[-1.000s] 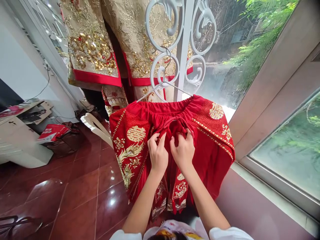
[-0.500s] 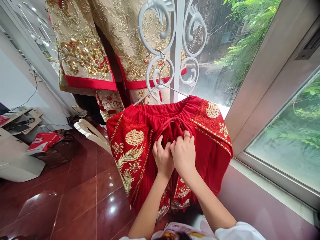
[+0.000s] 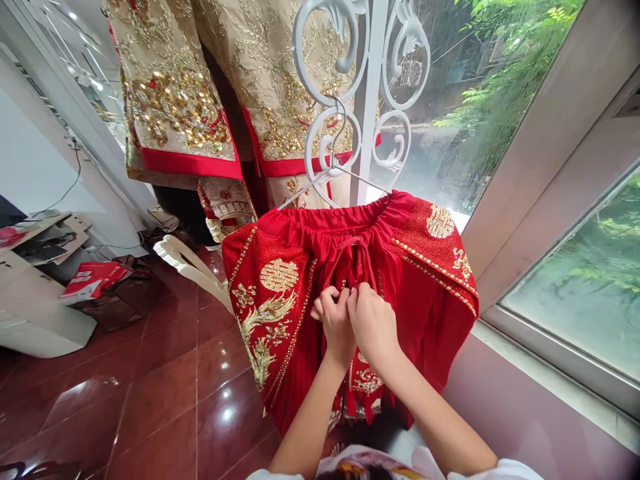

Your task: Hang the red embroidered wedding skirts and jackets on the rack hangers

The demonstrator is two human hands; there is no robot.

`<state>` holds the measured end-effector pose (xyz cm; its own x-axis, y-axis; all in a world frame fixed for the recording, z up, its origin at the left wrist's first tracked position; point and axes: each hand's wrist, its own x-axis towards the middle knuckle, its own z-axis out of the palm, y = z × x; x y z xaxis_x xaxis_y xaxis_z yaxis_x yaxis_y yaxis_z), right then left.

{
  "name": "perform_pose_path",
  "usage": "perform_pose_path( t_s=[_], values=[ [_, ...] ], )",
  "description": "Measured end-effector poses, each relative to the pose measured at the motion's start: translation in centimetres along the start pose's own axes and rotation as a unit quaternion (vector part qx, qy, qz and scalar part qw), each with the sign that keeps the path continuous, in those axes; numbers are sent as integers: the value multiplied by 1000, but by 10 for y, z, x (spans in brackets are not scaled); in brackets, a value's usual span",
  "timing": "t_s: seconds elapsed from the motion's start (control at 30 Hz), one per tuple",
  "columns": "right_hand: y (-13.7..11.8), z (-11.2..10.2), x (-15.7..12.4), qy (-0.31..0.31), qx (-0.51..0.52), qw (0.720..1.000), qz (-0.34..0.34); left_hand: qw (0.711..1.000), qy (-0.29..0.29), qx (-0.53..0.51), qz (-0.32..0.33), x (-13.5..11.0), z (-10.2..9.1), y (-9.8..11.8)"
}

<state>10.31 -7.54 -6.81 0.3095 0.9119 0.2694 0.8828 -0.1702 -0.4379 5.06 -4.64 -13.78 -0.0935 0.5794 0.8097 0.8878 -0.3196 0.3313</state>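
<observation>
A red skirt (image 3: 420, 300) with gold embroidery and a gathered waistband hangs on a thin wire hanger (image 3: 336, 167). At the front of its waist, a red drawstring (image 3: 356, 248) is tied in a loop with its ends hanging down. Just below that knot, my left hand (image 3: 336, 323) and my right hand (image 3: 374, 323) are side by side with bent fingers, both closed on the front of the skirt. Their fingertips nearly meet at the centre, and exactly which fold or edge they pinch is partly hidden.
A white scrollwork metal stand (image 3: 367, 133) rises behind the hanger. Cream garments with gold sequins (image 3: 185, 113) hang behind to the left. A window frame (image 3: 530, 167) borders the right side. A red box (image 3: 93, 279) lies by a white desk (image 3: 35, 300) at the left.
Both hands have slid down from the drawstring knot to the cloth below it, leaving the loop and hanging ends in plain sight. The view has shifted slightly.
</observation>
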Motion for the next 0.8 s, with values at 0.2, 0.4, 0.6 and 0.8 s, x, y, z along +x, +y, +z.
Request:
perform_pose_path(
  t_s=[0.2, 0.4, 0.6, 0.8],
  values=[
    [5, -27, 29, -127, 464, 876, 11, 998, 35, -36, 40, 6, -7, -4],
    [-9, -44, 48, -146, 627, 761, 86, 997, 19, -6, 74, 8, -9, 4],
    [15, -69, 34, 69, 362, 920, -136, 991, 69, -64, 96, 12, -24, -30],
    [103, -116, 102, 301, 187, 921, -160, 983, 149, -7, -102, 69, -63, -97]
  ],
)
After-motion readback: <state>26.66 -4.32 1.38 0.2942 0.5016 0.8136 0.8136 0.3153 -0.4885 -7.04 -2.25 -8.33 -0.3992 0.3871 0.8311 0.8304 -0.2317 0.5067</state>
